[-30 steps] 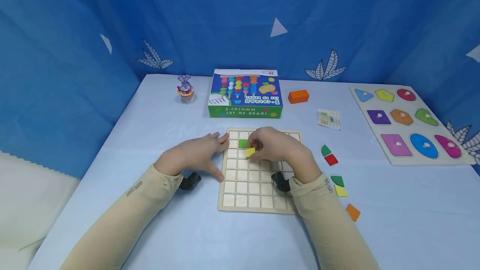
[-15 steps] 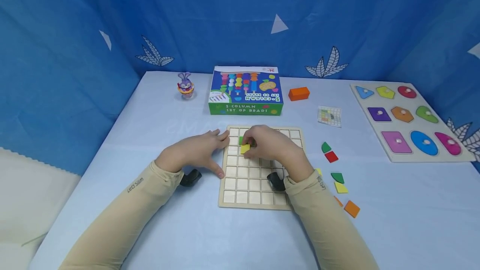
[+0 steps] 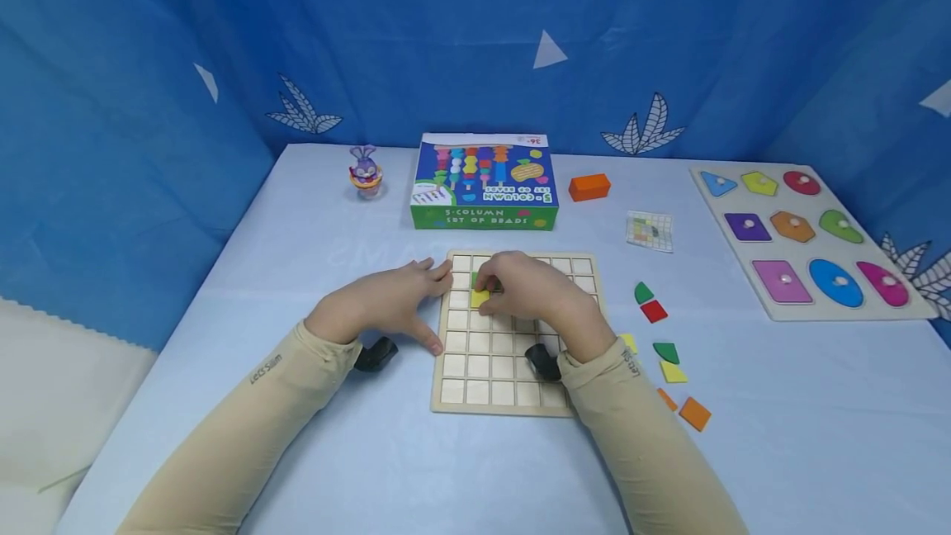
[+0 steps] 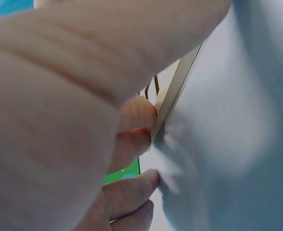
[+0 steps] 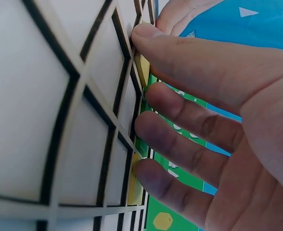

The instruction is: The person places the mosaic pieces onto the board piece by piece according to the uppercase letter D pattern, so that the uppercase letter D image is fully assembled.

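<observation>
Lining up the yellow tile point(image 3: 479, 299) with its square recess before pressing looks like the key to this step. The right hand point(image 3: 535, 291) pinches that tile between thumb and index finger, low over the wooden grid board point(image 3: 479, 366) and to the right of the left hand point(image 3: 390, 300). Whether the tile has dropped fully into its cell, I cannot tell. The left hand grasps nothing: its fingers are spread, with the thumb and some fingertips along the board's left edge. That makes a good brace, best used with light pressure so the board does not slide.

The green tile point(image 3: 474, 277), partly covered by the right hand's fingers, lies just beyond the yellow one, and another yellow tile point(image 5: 135, 183) shows beside the right hand's other fingers. Lifting those fingers a little would avoid nudging either. Ideally, let one edge meet the cell wall, lower the opposite edge, then tap the tile flat with a fingertip, since a tilted corner could catch on the thin dividers.
</observation>
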`<state>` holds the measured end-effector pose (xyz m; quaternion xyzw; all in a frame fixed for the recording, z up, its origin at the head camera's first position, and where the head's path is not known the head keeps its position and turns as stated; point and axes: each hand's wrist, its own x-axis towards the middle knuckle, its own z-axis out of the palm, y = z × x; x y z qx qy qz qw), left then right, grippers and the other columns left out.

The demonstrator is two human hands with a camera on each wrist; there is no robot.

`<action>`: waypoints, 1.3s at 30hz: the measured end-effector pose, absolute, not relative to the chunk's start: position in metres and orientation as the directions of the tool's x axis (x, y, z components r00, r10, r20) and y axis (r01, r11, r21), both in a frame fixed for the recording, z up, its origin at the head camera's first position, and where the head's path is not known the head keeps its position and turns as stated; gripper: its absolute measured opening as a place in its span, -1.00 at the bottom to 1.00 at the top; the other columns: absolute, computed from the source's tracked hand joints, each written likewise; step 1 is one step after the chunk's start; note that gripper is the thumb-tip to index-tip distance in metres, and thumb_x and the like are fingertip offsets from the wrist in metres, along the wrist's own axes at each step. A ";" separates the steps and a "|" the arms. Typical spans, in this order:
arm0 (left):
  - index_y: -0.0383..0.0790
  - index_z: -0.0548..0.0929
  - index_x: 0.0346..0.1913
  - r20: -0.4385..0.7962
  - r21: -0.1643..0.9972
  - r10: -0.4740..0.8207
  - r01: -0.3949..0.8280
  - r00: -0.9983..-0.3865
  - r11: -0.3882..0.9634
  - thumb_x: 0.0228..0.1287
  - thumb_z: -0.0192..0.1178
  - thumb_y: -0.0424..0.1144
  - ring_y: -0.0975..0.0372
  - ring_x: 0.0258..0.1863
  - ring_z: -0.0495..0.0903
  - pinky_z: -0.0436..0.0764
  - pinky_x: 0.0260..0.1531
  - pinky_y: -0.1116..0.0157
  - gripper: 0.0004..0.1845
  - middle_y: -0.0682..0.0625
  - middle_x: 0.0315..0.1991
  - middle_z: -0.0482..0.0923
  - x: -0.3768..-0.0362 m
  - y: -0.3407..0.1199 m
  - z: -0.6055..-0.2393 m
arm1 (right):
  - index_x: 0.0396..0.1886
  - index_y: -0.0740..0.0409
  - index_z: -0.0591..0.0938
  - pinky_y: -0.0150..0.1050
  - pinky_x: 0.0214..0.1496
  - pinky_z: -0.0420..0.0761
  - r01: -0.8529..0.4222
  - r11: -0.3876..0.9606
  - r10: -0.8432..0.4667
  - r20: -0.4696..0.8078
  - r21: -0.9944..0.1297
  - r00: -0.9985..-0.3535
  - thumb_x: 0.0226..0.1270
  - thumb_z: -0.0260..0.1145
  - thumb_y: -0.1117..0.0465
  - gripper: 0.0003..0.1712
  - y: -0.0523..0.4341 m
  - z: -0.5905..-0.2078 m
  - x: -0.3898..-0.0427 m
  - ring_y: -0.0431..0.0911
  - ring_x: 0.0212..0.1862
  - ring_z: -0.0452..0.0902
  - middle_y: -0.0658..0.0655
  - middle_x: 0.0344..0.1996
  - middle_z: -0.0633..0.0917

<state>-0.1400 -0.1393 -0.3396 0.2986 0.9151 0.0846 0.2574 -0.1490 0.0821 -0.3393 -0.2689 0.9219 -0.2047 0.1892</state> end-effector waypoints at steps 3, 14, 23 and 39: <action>-0.22 0.14 0.58 -0.420 0.308 0.590 0.503 -0.690 0.807 -0.08 0.47 0.33 -0.18 0.54 -0.13 0.09 0.45 -0.09 0.24 -0.07 0.61 -0.13 -0.140 -0.139 -0.339 | -0.09 0.08 0.76 -0.25 0.01 0.60 -0.416 0.771 -0.574 -0.242 -0.482 -0.782 0.24 0.54 0.17 -0.74 0.083 -0.340 -0.149 -0.13 -0.18 0.52 -0.05 -0.24 0.68; -0.22 0.15 0.57 -0.417 0.304 0.589 0.505 -0.692 0.808 -0.07 0.47 0.33 -0.19 0.54 -0.12 0.09 0.45 -0.08 0.23 -0.07 0.61 -0.14 -0.140 -0.140 -0.339 | -0.02 0.10 0.74 -0.22 -0.07 0.58 -0.385 0.752 -0.573 -0.241 -0.535 -0.783 0.22 0.55 0.17 -0.66 0.092 -0.325 -0.147 -0.08 -0.19 0.50 -0.01 -0.26 0.67; -0.19 0.15 0.58 -0.420 0.309 0.588 0.500 -0.692 0.809 -0.07 0.49 0.30 -0.18 0.54 -0.11 0.09 0.45 -0.09 0.22 -0.06 0.61 -0.12 -0.140 -0.138 -0.337 | 0.07 0.08 0.73 -0.21 -0.08 0.67 -0.294 0.773 -0.521 -0.297 -0.563 -0.800 0.19 0.56 0.20 -0.58 0.115 -0.310 -0.141 -0.04 -0.09 0.58 0.05 -0.11 0.70; -0.17 0.14 0.59 -0.420 0.290 0.584 0.507 -0.695 0.812 -0.09 0.48 0.33 -0.06 0.57 -0.16 0.14 0.44 -0.08 0.24 -0.04 0.62 -0.14 -0.140 -0.138 -0.340 | -0.05 0.05 0.74 -0.10 -0.04 0.64 -0.193 0.866 -0.407 -0.423 -0.462 -0.810 0.08 0.62 0.25 -0.61 0.207 -0.309 -0.110 -0.01 -0.06 0.52 -0.03 -0.16 0.68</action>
